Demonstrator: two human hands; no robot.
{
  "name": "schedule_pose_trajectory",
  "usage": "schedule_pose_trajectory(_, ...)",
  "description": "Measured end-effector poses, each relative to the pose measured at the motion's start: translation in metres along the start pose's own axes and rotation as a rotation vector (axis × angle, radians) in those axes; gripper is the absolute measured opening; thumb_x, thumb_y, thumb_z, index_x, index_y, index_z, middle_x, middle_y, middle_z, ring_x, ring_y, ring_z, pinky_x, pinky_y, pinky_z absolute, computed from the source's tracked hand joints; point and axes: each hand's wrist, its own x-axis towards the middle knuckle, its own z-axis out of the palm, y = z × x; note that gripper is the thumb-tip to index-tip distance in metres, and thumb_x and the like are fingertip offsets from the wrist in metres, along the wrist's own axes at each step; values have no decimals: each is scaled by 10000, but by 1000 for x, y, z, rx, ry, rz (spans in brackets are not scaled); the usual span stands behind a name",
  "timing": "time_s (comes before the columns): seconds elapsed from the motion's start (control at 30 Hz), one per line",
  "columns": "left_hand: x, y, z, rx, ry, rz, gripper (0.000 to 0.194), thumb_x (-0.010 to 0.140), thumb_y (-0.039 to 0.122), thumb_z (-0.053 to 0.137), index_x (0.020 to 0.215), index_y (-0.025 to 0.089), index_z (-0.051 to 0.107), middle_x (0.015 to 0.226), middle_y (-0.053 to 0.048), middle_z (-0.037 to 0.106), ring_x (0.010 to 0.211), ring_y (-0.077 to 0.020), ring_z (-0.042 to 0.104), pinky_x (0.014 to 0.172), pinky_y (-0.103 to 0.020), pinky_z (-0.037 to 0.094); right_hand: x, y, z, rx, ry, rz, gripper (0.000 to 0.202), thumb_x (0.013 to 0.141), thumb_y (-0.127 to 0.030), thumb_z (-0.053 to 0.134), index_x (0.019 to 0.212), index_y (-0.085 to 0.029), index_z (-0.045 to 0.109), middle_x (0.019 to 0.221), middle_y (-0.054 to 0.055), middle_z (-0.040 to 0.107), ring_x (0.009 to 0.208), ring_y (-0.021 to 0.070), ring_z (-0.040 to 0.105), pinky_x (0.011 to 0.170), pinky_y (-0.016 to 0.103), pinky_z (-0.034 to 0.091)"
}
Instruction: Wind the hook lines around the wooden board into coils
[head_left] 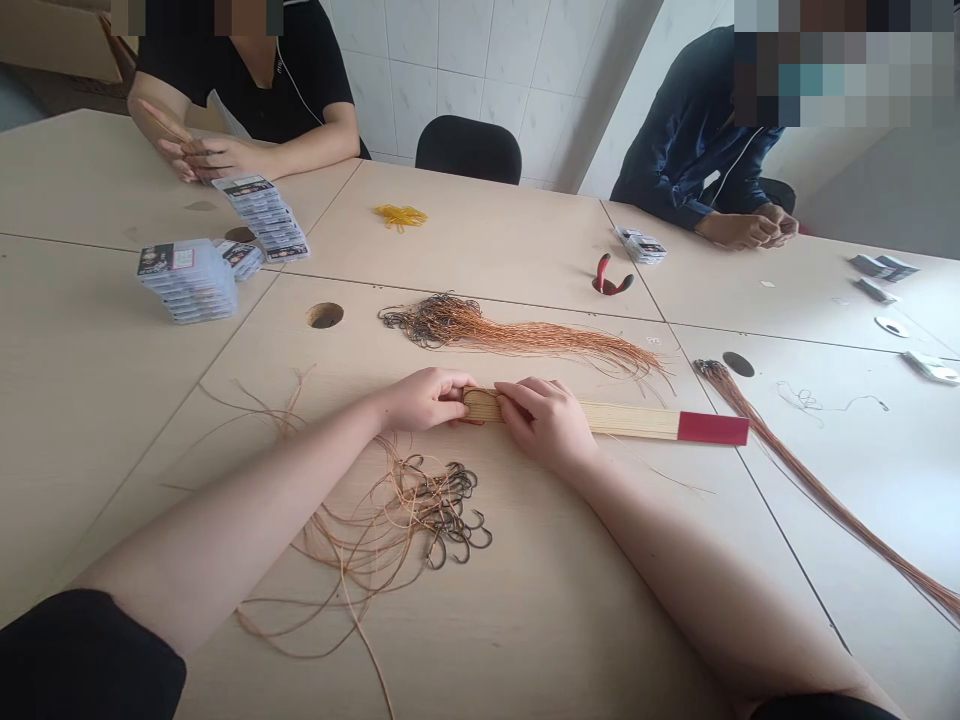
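A long pale board (pixel 637 420) with a red right end lies across the table in front of me. My left hand (pixel 427 399) grips its left end, fingers closed round the edge. On the board's top, just right of that, my right hand (pixel 546 418) has its fingers pinched together near a thin dark line or cord; what lies between the fingertips is too small to make out. Nearer to me is a loose pile of dark hooks (pixel 450 505) with orange-brown cords. Beyond the board rests a bundle of hooked cords (pixel 525 335), its hooks at the left.
Stacked clear boxes (pixel 187 285) stand at the left, near a person's hands (pixel 217 158). Yellow bands (pixel 401 216), red-handled pliers (pixel 611 280) and small packs (pixel 642 245) lie farther back. Another cord bundle (pixel 825 490) runs along the right. A second person's hands (pixel 746 229) rest at the back right.
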Motion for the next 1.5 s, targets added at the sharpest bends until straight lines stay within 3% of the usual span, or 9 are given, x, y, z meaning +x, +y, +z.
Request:
schedule_pose_trajectory(0.6,2,-4,-2,24,3,19,223,795,165,515,1013,126,540,885,-72,654,826,-154,624,651,-243,487,4,-4,3,9,20,99,219,900,-342,465,935,-225,647,782,11,641,741,141,569,738,294,347)
schedule_pose_trajectory(1.07,1,0,-1,-16,-7,12,187,810,168,511,989,123,546,874,-68,648,775,-125,607,654,-233,480,4,-6,1,-77,-4,71,270,923,-345,414,928,-217,652,741,18,619,702,136,546,754,291,328)
schedule_pose_trajectory(1.23,1,1,0,-19,-7,6,196,808,178,513,998,137,538,903,-66,645,856,-147,611,656,-227,467,3,-5,0,-73,-13,72,270,926,-342,408,945,-222,649,738,16,614,703,134,542,754,287,325)
schedule_pose_trajectory(1.5,-1,2,2,61,28,14,190,774,199,543,952,131,557,797,-34,643,678,-104,576,597,-210,437,2,-3,0,-56,-21,50,279,930,-342,398,970,-224,647,736,19,614,710,128,542,756,281,324)
